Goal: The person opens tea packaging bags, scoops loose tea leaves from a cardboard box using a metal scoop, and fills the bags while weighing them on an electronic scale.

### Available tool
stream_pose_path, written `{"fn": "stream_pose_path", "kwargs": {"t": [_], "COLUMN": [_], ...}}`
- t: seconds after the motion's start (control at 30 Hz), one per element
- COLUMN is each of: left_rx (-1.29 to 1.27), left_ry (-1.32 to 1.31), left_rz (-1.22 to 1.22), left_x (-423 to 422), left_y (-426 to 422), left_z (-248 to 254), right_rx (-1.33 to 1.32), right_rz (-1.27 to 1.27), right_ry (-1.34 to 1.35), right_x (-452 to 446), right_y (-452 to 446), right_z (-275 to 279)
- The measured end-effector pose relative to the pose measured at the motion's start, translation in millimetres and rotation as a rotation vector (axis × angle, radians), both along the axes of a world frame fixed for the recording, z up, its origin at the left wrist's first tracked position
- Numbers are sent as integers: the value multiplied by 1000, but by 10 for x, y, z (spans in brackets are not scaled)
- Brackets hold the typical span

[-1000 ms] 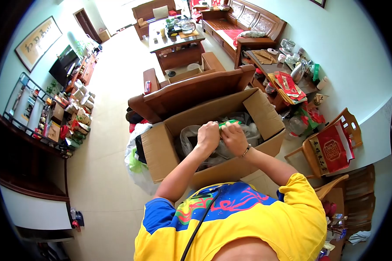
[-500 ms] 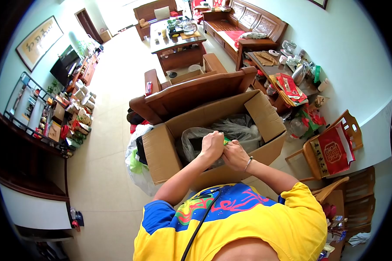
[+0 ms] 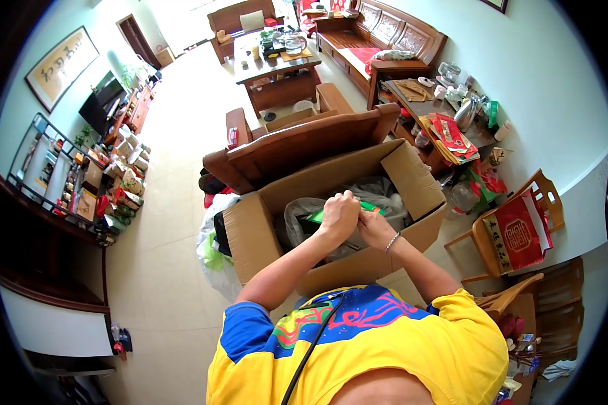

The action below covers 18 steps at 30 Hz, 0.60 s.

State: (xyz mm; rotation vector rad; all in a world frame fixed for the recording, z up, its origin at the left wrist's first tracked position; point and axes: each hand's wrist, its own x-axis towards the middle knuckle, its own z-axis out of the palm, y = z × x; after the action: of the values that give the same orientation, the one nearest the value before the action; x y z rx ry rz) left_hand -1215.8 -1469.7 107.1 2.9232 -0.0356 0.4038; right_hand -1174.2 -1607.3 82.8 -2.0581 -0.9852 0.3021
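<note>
My left hand and my right hand are close together over the open cardboard box, fingers closed. Between and behind them shows a flat, bright green packet-like thing, which both hands grip. Its green surface also peeks out left of my left hand; most of it is hidden by my hands. Beneath, inside the box, lies a clear plastic bag around dark contents that I cannot make out. A beaded bracelet circles my right wrist.
Behind the box stands a wooden chair back. A stuffed white plastic bag leans at its left. A cluttered side table is at the right, near a wooden chair bearing a red gift bag.
Both hands have moved slightly up and to the right, away from me. Much more of the green packet-like thing shows now, on both sides of my left hand.
</note>
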Motion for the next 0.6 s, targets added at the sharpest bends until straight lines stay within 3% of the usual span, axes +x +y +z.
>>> {"fn": "stream_pose_path", "kwargs": {"t": [0.1,0.17,0.27,0.37,0.4,0.47,0.5,0.6], "left_rx": [15,-6,-33,-16,-12,-27,-30,-40], "left_ry": [-2,21,17,-23,-25,-48,-51,-59], "left_rz": [2,11,6,-11,-18,-31,-42,-66], "left_x": [35,52,78,81,78,58,41,30], "left_y": [-9,9,22,-57,-58,-82,-74,-71], "left_z": [-7,5,-11,-102,-90,-27,14,20], "right_rx": [18,-151,-304,-334,-328,-223,-218,21], "right_rz": [85,193,186,123,117,242,236,58], "right_ry": [0,100,317,252,251,599,601,779], "right_x": [7,-12,129,59,135,316,301,263], "right_y": [-67,-129,-179,-147,-147,-165,-169,-158], "right_z": [-90,130,-27,136,4,-358,-355,-370]}}
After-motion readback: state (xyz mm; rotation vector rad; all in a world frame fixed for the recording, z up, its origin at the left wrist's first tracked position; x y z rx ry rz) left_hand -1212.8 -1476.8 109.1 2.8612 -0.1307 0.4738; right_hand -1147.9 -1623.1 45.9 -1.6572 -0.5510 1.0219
